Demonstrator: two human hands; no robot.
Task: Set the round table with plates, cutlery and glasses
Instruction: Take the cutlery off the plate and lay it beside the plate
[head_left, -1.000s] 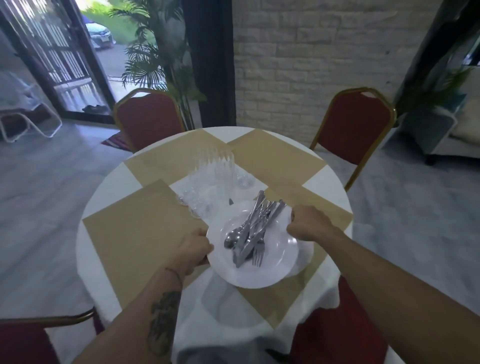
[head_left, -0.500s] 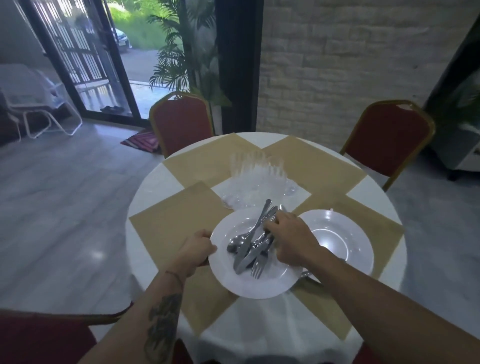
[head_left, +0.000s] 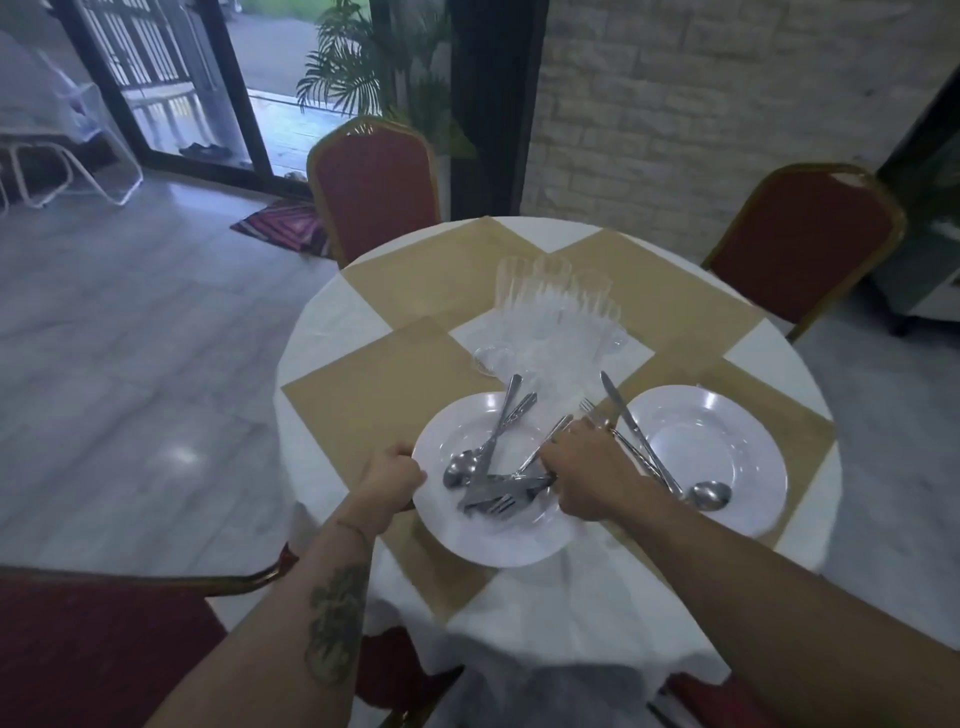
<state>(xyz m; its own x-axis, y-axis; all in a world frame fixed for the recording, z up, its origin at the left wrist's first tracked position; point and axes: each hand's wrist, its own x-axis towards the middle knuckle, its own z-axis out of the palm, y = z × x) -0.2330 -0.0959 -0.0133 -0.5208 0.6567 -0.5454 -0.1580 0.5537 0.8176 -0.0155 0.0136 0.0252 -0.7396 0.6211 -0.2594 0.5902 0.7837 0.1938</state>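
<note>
My left hand (head_left: 394, 478) grips the left rim of a white plate (head_left: 498, 540) held over the near edge of the round table (head_left: 332, 332). Loose cutlery (head_left: 493, 478) lies in a heap on that plate. My right hand (head_left: 587, 473) grips a knife, fork and spoon set (head_left: 631, 434) that sticks out over the gap toward a second white plate (head_left: 727, 441), which lies on a tan placemat (head_left: 789, 415) at the right. Several clear glasses (head_left: 556, 312) stand together at the table's centre.
Red chairs with gold frames stand at the far left (head_left: 374, 192), far right (head_left: 800, 239) and near left (head_left: 93, 639). Tan placemats (head_left: 374, 389) cover the white cloth. A glass door (head_left: 171, 83) and a potted palm (head_left: 363, 78) are behind.
My right hand has lifted a knife, fork and spoon out of the pile and moved them right toward the second plate. The view has shifted left and closer.
</note>
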